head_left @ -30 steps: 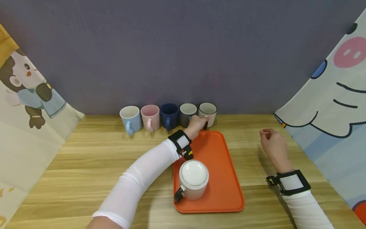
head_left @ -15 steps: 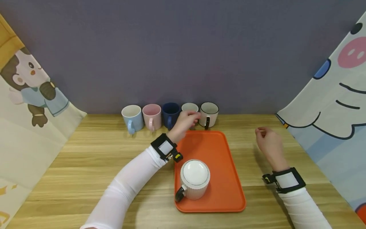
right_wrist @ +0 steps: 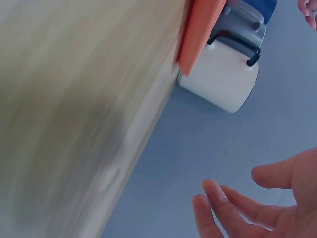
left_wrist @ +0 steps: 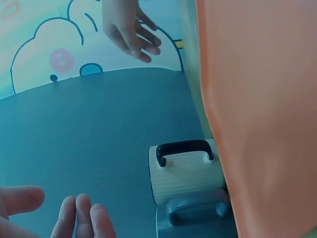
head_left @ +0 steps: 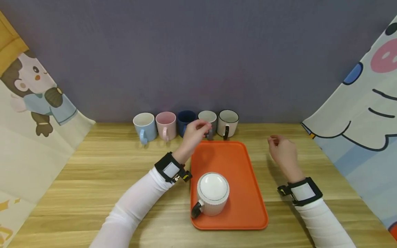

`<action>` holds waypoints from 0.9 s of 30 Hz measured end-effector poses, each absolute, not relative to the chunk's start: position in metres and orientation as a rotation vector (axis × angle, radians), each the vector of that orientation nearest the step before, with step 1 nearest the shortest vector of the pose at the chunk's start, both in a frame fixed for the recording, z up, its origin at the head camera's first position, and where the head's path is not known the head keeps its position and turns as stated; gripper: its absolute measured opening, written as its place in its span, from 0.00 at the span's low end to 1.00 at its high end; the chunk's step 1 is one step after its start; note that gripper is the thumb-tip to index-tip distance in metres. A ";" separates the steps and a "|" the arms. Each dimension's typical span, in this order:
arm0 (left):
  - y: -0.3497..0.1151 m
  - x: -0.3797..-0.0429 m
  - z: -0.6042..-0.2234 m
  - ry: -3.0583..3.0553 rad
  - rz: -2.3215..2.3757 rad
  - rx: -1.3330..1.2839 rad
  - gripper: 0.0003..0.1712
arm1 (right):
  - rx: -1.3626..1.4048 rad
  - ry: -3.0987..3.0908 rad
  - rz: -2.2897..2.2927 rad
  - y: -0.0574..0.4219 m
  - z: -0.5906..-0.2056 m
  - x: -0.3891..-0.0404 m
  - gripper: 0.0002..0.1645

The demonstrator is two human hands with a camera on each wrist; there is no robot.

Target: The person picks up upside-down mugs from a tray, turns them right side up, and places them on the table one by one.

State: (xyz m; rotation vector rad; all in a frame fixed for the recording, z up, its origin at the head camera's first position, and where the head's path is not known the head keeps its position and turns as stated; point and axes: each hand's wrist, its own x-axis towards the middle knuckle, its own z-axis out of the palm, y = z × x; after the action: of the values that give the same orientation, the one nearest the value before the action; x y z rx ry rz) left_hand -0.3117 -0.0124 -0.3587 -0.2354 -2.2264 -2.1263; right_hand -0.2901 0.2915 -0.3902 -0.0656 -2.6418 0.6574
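Observation:
My left hand (head_left: 193, 137) hovers in front of the navy mug (head_left: 185, 117) and the grey mug (head_left: 208, 117), holding nothing. In the left wrist view its thumb (left_wrist: 22, 199) stands apart from the fingers. To the right of the grey mug is a white mug (head_left: 227, 120) with a black rim and black handle. A ribbed white mug (head_left: 213, 205) with a black handle sits on the orange tray (head_left: 242, 206), seemingly upside down. My right hand (head_left: 283, 155) is above the table right of the tray, its fingers loosely bent around nothing.
A light blue mug (head_left: 145, 127) and a pink mug (head_left: 166, 125) continue the row leftward along the grey back wall (head_left: 198, 62). All of it stands on a wooden table (head_left: 102, 165). Printed cloths (head_left: 366, 127) flank both sides.
My left hand has drawn away from the black-handled mug in the row, moving left and slightly back toward me. The right hand has shifted a little left. The mugs appear unmoved.

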 end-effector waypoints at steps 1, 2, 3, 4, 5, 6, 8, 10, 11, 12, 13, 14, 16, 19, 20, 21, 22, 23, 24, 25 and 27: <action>-0.014 -0.310 -0.359 -2.222 -2.123 -0.230 0.13 | -0.059 -2.642 0.660 0.289 -0.390 -0.291 0.23; -0.015 -0.308 -0.360 -2.217 -2.125 -0.225 0.12 | -0.052 -2.645 0.663 0.287 -0.390 -0.292 0.23; -0.016 -0.306 -0.361 -2.210 -2.133 -0.220 0.12 | -0.046 -2.646 0.669 0.285 -0.390 -0.292 0.23; -0.018 -0.304 -0.362 -2.203 -2.140 -0.219 0.12 | -0.043 -2.651 0.675 0.283 -0.391 -0.293 0.23; -0.019 -0.302 -0.363 -2.200 -2.141 -0.221 0.12 | -0.038 -2.655 0.680 0.281 -0.391 -0.294 0.23; -0.020 -0.301 -0.364 -2.193 -2.146 -0.224 0.12 | -0.032 -2.659 0.683 0.280 -0.391 -0.295 0.22; -0.023 -0.297 -0.366 -2.179 -2.158 -0.243 0.11 | -0.018 -2.666 0.690 0.276 -0.391 -0.296 0.22; -0.026 -0.294 -0.368 -2.166 -2.164 -0.266 0.11 | -0.007 -2.669 0.696 0.272 -0.392 -0.297 0.22; -0.027 -0.292 -0.369 -2.164 -2.162 -0.272 0.11 | 0.000 -2.667 0.700 0.270 -0.392 -0.298 0.22; -0.029 -0.290 -0.369 -2.161 -2.165 -0.279 0.11 | 0.008 -2.663 0.700 0.268 -0.392 -0.299 0.22; -0.030 -0.288 -0.370 -2.169 -2.158 -0.285 0.11 | 0.014 -2.661 0.702 0.267 -0.392 -0.300 0.22; -0.032 -0.287 -0.369 -2.172 -2.160 -0.290 0.12 | 0.019 -2.658 0.701 0.265 -0.392 -0.300 0.21; -0.035 -0.283 -0.370 -2.186 -2.146 -0.304 0.12 | 0.031 -2.652 0.690 0.262 -0.393 -0.302 0.22; -0.040 -0.278 -0.371 -2.222 -2.120 -0.340 0.12 | 0.044 -2.651 0.685 0.258 -0.392 -0.303 0.22; -0.042 -0.276 -0.372 -2.235 -2.112 -0.353 0.12 | 0.048 -2.650 0.682 0.257 -0.392 -0.304 0.22; -0.043 -0.273 -0.373 -2.251 -2.101 -0.365 0.12 | 0.051 -2.649 0.680 0.255 -0.391 -0.304 0.21; -0.045 -0.271 -0.373 -2.262 -2.094 -0.377 0.12 | 0.055 -2.648 0.680 0.254 -0.391 -0.304 0.21; -0.046 -0.268 -0.374 -2.273 -2.090 -0.388 0.12 | 0.061 -2.646 0.683 0.252 -0.391 -0.304 0.21; -0.048 -0.266 -0.374 -2.286 -2.082 -0.395 0.12 | 0.072 -2.642 0.684 0.251 -0.390 -0.304 0.21; -0.049 -0.264 -0.375 -2.298 -2.078 -0.401 0.12 | 0.083 -2.639 0.687 0.249 -0.390 -0.303 0.21; -0.052 -0.259 -0.376 -2.322 -2.064 -0.410 0.12 | 0.110 -2.633 0.698 0.246 -0.390 -0.303 0.20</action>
State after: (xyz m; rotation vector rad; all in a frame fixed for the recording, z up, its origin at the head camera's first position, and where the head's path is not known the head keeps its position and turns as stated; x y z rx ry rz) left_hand -0.2592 -0.0516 -0.3760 -0.4097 -2.3220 -2.0641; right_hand -0.3026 0.2459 -0.3903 0.1096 -2.6329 0.6984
